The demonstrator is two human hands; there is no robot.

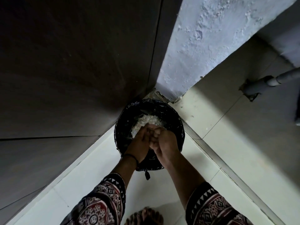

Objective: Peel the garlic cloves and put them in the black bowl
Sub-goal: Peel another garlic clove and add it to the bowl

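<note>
Head view, looking straight down. Black round bin [173, 117], lined with a black plastic bag, is seen standing on the pale tiled floor [84, 172]. It is pushed into the corner where a dark panel [73, 70] meets a rough blue-painted wall [203, 38]. Pale flakes [151, 120], papery like garlic skin, are heaped inside the bin toward its far side.

Both hands are held together above the bin's near half. Left hand [139, 142] is turned edge-up with fingers fairly straight, pointed down into the bin; nothing is seen gripped in it. Right hand [164, 143] is pressed against the left one with fingers curled inward. Whether anything is pinched there cannot be told. Fingertips of both hands are at the flakes; whether touching or just above cannot be told.

A black thread [129, 156] is worn round the left wrist. Patterned sleeves [103, 200] in black, red and white are seen on both forearms. A bare foot [144, 215] is planted on the floor at the near edge, behind the bin. A grey pipe [259, 83] is fixed to the tiled surface at the right, well apart from the bin.
</note>
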